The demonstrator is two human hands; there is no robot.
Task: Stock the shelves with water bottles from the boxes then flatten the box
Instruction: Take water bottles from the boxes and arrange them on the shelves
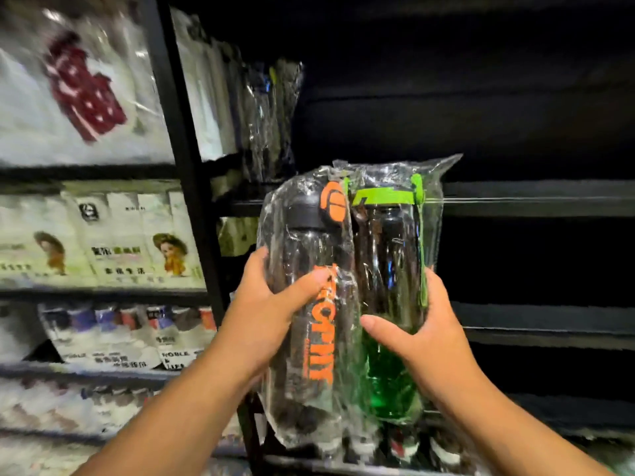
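Here the left hand [271, 304] grips the orange bottle [309, 304], the right hand [422, 334] the green bottle [388, 304]; slick plastic wrap could let either slip short of the dark shelf [536, 201].

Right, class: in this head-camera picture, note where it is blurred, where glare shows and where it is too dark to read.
Head view: packets on the left smear with motion blur; wrap on the orange bottle and green bottle throws glare; the right shelves sink into dark; the left hand and right hand are lit and fairly sharp.
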